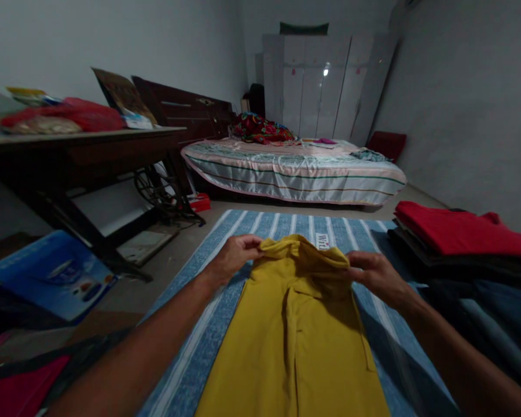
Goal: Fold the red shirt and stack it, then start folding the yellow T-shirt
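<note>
Yellow trousers (264, 336) lie lengthwise on a blue, white-striped cloth (191, 330), their waistband at the far end and the legs running out of view toward me. My left hand (237, 255) pinches the left corner of the waistband between thumb and fingers. At the right corner, my right hand (375, 275) grips the waistband in the same way. Between both hands the waistband is lifted a little and sags in the middle, with folds and shadow below it.
Red folded clothes (464, 229) top a dark stack on the right, with dark blue garments (503, 318) nearer. A blue box (56, 278) stands left, beside a sewing-machine table (87, 139). Behind are a bed (286, 171) and a wardrobe (312, 92). Pink-red cloth (26, 385) lies front left.
</note>
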Motion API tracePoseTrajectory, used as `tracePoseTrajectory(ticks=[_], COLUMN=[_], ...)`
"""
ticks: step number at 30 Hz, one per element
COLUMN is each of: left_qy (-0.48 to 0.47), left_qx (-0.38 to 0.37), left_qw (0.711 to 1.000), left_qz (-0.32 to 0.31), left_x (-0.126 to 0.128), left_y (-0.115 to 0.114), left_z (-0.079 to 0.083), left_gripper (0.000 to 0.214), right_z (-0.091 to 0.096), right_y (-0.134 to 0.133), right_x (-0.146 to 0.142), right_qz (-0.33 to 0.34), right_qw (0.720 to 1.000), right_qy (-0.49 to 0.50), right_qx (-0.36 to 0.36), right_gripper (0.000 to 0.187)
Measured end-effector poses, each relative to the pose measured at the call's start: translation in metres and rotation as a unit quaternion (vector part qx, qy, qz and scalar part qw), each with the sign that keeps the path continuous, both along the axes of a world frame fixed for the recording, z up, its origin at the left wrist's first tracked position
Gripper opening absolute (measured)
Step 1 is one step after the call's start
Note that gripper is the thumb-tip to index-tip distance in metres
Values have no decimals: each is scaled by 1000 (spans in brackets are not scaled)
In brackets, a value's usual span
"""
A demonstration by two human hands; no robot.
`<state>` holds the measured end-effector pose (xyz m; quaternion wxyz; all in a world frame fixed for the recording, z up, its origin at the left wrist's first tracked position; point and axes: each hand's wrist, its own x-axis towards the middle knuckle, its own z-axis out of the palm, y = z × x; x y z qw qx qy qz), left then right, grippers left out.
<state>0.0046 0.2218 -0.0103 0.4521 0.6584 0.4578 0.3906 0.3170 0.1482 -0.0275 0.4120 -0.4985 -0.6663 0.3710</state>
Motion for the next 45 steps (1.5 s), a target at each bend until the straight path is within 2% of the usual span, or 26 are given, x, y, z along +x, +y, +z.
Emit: tracePoseTrajectory(ticks=[2, 4, 7, 11, 14, 19, 32, 40, 45], left_qy=[64, 117, 181, 216, 222, 235, 240, 270, 252], left_qx=[51, 109, 143, 155, 161, 158, 166, 214, 226], left_qw=[994, 980, 966, 962, 961, 959, 956, 939, 941], left_qz=[-74, -118, -113, -57, -17, 7, 4, -10, -11], left_x=[-20, -40, -63, -75, -77, -78, -74, -73, -67], left_y=[-42, -81, -125, -152, -155, -155, -167, -165, -163], left_z=[6, 4, -15, -43, -50, -49, -55, -58, -48], left_gripper=[13, 11, 17, 18, 22, 31, 27, 30, 19], right_z=[0, -9, -35, -60, -61, -61, -87, -82, -73], right_y=[-47, -87, -125, -140, -140, -141, -146, -145, -144], right_x=[8, 15, 20, 17, 14, 14, 30, 27, 20], right_qz=[68, 98, 99, 41, 6, -23, -2, -3, -19], right_qw=[995, 983, 971, 973, 980, 988, 982, 983, 989], right_qy=[-53, -119, -188, -203, -183, -138, -162, -156, -117], right_qx=[59, 100, 114, 100, 80, 61, 97, 97, 86], right_gripper=[14, 12, 16, 21, 22, 24, 21, 21, 20])
